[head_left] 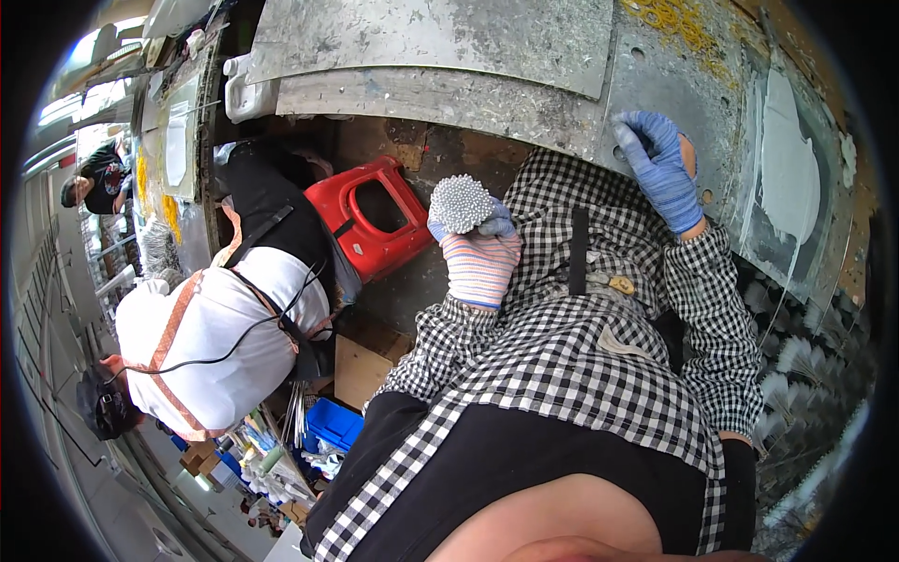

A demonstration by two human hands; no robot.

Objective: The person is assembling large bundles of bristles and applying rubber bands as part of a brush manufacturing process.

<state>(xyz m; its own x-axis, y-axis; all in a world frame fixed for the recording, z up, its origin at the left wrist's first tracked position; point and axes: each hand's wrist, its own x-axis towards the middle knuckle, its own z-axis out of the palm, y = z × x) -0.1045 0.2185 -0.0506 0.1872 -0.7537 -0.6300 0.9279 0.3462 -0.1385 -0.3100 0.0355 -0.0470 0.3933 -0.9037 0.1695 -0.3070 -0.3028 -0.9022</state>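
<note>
I am finding no readable text or number; a small pale mark (358, 250) is showing on the red stool (398, 245), and a print (114, 170) on a far person's dark shirt (97, 174), both too small to read.

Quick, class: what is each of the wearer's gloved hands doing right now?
Left hand: closed, holding the bead bundle.
Right hand: at the bench, fingers partly curled; whether it grips anything cannot be told.

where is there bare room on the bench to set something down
The grey sheet, between the white jug and the yellow strands, looks bare. Rightward is crowded: those strands, the right hand and the white smear.
</note>
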